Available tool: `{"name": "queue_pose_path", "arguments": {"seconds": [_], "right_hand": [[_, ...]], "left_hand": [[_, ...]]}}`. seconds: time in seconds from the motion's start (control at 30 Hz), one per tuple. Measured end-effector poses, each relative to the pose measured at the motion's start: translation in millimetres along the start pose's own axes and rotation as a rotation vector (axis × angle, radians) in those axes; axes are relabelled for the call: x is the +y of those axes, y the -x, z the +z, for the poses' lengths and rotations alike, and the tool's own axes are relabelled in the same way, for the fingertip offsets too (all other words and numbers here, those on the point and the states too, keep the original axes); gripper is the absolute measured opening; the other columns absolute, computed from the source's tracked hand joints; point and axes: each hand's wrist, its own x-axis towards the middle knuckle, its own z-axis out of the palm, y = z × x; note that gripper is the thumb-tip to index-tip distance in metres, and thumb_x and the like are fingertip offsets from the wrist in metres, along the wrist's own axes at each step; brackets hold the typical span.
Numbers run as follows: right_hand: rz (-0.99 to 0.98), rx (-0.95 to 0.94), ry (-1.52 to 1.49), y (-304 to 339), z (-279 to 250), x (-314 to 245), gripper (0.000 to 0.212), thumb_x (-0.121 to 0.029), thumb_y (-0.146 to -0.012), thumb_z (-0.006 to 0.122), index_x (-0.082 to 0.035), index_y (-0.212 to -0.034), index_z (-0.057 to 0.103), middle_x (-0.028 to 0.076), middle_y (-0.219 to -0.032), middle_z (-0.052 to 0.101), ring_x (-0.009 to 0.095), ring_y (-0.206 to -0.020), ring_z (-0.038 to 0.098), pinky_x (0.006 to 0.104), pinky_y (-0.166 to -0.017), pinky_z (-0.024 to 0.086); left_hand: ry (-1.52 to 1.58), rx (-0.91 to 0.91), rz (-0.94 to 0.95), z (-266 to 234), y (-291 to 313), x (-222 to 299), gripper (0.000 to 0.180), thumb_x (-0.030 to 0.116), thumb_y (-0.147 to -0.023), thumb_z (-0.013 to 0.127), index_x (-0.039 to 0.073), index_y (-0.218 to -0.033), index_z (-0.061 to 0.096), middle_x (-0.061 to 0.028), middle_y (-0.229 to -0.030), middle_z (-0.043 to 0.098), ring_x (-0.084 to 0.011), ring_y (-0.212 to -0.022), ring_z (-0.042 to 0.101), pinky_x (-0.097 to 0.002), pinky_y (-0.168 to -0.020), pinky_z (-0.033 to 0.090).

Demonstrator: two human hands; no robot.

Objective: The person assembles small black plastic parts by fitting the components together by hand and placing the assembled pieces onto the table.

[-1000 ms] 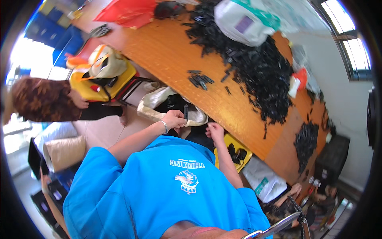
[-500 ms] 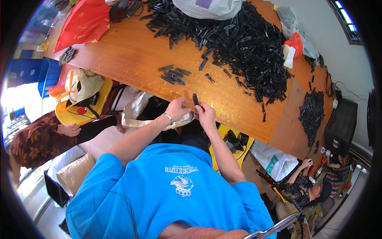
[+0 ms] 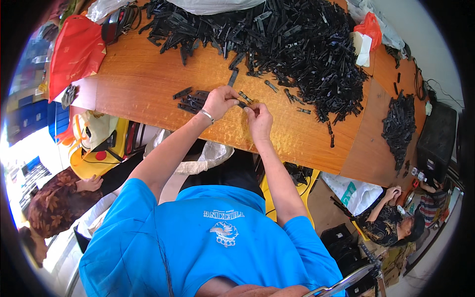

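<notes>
Over the near part of the table, both my hands pinch the ends of a slim black plastic piece point(image 3: 242, 104), held between them. My left hand point(image 3: 219, 105), with a silver bracelet at its wrist, is closed on one end. Thumb and fingertips of my right hand point(image 3: 260, 122) are closed at the other. Just left of my left hand lies a small group of similar black pieces point(image 3: 187, 103), partly hidden by it. A loose piece point(image 3: 271, 86) with a pale, shiny part rests beyond my right hand.
A large heap of black pieces point(image 3: 307, 54) covers the far table point(image 3: 143, 101). A smaller heap point(image 3: 399, 126) lies at the right. A red bag point(image 3: 74, 52) sits far left. Yellow chairs point(image 3: 79, 161) stand by the near edge. One person point(image 3: 54, 198) is at left, another point(image 3: 388, 225) at right.
Both hands have moved from the table's near edge to farther over it. The black piece, upright in my right hand before, is now between both hands. The view has shifted too.
</notes>
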Motion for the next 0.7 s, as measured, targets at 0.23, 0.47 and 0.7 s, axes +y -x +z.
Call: {"name": "queue_pose_path", "arguments": {"seconds": [0.23,0.47,0.7], "right_hand": [[-0.12,0.078,0.122,-14,5,-1,0.021,-0.01,-0.077,0.077,-0.001,-0.083,0.059,0.016,-0.076,0.062,0.033,-0.07,0.061,0.0405,-0.063,0.048],[-0.208,0.057,0.276,-21,1,-4,0.022,-0.01,-0.074,0.078,-0.001,-0.081,0.059,0.018,-0.08,0.062,0.037,-0.075,0.061,0.0434,-0.066,0.048],[-0.214,-0.033,0.318,-18,-4,-7,0.023,-0.011,-0.072,0.078,-0.001,-0.082,0.06,0.018,-0.081,0.063,0.038,-0.078,0.062,0.0451,-0.068,0.05]], "left_hand": [[-0.201,0.107,0.134,7,-12,6,0.016,-0.001,-0.077,0.073,0.001,-0.09,0.064,-0.0111,-0.088,0.061,-0.0233,-0.078,0.066,-0.0325,-0.073,0.053],[-0.291,0.15,0.184,9,-11,-2,0.017,0.0,-0.073,0.074,0.002,-0.087,0.064,-0.0122,-0.087,0.06,-0.029,-0.077,0.064,-0.0362,-0.07,0.052],[-0.444,0.157,0.217,9,5,-4,0.014,0.005,-0.073,0.073,0.003,-0.083,0.064,-0.0136,-0.088,0.061,-0.0339,-0.082,0.062,-0.0406,-0.072,0.051]]}}
